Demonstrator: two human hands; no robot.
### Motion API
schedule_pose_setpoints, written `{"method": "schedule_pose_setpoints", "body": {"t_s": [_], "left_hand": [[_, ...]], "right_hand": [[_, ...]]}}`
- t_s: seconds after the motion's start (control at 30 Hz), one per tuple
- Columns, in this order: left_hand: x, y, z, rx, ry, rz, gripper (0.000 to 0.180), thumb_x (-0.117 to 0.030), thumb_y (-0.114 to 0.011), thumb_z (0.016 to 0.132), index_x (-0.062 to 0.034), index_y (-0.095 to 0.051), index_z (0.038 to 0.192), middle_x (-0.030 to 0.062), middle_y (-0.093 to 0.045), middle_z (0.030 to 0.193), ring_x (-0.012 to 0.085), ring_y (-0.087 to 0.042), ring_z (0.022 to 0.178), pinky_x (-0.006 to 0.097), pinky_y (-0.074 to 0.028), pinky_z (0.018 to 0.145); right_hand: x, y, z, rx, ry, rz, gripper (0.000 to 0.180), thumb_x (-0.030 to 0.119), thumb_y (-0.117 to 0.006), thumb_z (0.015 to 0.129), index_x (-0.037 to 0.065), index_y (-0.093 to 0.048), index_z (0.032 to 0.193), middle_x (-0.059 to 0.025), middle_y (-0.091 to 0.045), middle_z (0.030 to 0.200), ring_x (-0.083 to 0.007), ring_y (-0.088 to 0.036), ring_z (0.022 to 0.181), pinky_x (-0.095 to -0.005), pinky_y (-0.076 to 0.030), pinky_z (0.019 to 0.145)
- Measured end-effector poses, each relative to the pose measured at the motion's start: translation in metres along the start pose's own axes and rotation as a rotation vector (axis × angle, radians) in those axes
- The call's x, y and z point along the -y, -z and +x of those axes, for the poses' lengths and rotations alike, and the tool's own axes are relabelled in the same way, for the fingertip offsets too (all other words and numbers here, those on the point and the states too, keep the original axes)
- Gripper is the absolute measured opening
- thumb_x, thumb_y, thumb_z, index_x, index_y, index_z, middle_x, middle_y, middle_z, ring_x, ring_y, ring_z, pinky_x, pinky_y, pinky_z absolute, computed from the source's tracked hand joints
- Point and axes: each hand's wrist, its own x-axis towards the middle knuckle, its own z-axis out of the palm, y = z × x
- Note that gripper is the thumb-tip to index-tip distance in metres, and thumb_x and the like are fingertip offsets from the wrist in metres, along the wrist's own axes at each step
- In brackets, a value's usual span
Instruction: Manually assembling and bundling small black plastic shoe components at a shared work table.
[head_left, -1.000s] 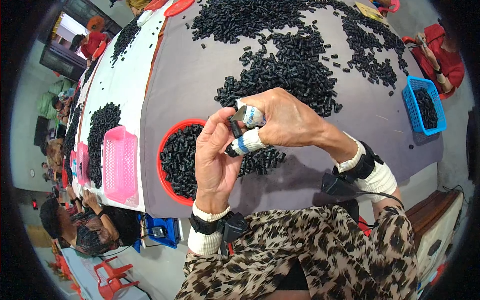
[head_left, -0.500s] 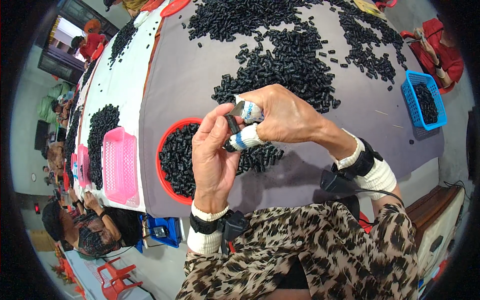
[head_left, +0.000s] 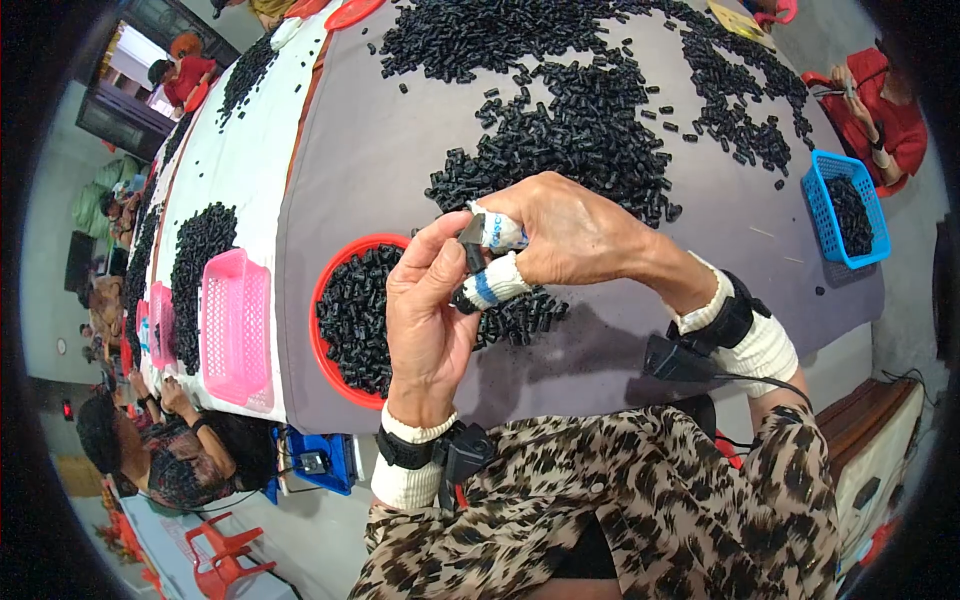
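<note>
At the far left, a seated co-worker [head_left: 170, 455] is noted beyond the near-left side of the red basin. Left of the basin, a pink basket [head_left: 235, 325] with perforated walls stands on white cloth, a heap of black pieces [head_left: 205, 240] lying farther left. The red basin [head_left: 368, 240] itself is round, rests on grey cloth [head_left: 345, 165] and contains many short black pieces.

The left hand [head_left: 430, 315] is raised in front of the basin's right part, palm turned up; its thumb and fingertips grip one black piece [head_left: 475, 258], located above the basin's right side. Immediately right of that piece, the right hand [head_left: 580, 235] pinches a small grey blade [head_left: 471, 230] against it. White coverings are fitted on the right thumb and forefinger.

Beyond the basin to the far right, a large black heap [head_left: 560, 130] covers the cloth. Well to the basin's right stands a blue basket [head_left: 820, 215] holding black pieces; a person in red [head_left: 900, 125] sits beyond it.
</note>
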Motion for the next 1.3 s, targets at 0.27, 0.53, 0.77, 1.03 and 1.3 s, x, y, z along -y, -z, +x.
{"method": "schedule_pose_setpoints", "body": {"t_s": [0.27,0.53,0.77,1.03,1.3], "left_hand": [[-0.001,0.0012,0.0007,0.009,-0.012,0.023,0.025,-0.003,-0.051,0.087,0.005,-0.051,0.11,0.0154,-0.059,0.103,0.0228,-0.06,0.095,0.034,-0.05,0.084],[0.0002,0.0044,0.0012,-0.028,-0.019,0.003,0.027,-0.002,-0.052,0.085,0.0055,-0.049,0.111,0.0151,-0.059,0.104,0.0229,-0.059,0.095,0.034,-0.05,0.085],[0.0012,0.0013,0.0022,-0.029,-0.02,0.024,0.026,-0.003,-0.054,0.085,0.0046,-0.051,0.109,0.0143,-0.059,0.102,0.0219,-0.06,0.094,0.033,-0.051,0.083],[-0.0027,0.003,-0.0003,-0.038,-0.058,0.132,0.022,-0.004,-0.053,0.085,0.0032,-0.053,0.106,0.0125,-0.061,0.097,0.0193,-0.061,0.088,0.03,-0.052,0.078],[-0.0033,-0.0028,-0.0016,-0.092,-0.079,0.216,0.02,-0.006,-0.057,0.084,0.0017,-0.056,0.103,0.0068,-0.061,0.09,0.0115,-0.057,0.077,0.023,-0.048,0.07]], "right_hand": [[-0.0036,-0.0031,0.0024,-0.011,0.017,-0.011,0.031,0.027,-0.066,0.066,-0.002,-0.056,0.07,-0.0148,-0.054,0.058,-0.0248,-0.048,0.051,-0.0367,-0.04,0.054],[-0.0007,-0.0037,0.003,0.021,0.005,-0.008,0.03,0.026,-0.063,0.069,-0.003,-0.055,0.069,-0.0141,-0.055,0.057,-0.0239,-0.051,0.051,-0.0367,-0.04,0.053],[0.0021,-0.0017,-0.001,-0.001,-0.041,-0.015,0.03,0.025,-0.065,0.068,-0.003,-0.057,0.071,-0.0137,-0.056,0.058,-0.0233,-0.052,0.05,-0.0364,-0.041,0.052],[0.0039,-0.0012,0.0018,0.016,-0.015,-0.023,0.032,0.028,-0.068,0.068,-0.002,-0.058,0.071,-0.0143,-0.057,0.058,-0.0239,-0.053,0.051,-0.0362,-0.042,0.053],[0.0012,-0.0016,0.003,0.02,-0.007,-0.082,0.033,0.028,-0.068,0.068,-0.002,-0.057,0.069,-0.0147,-0.056,0.057,-0.0245,-0.053,0.051,-0.0365,-0.042,0.053]]}}
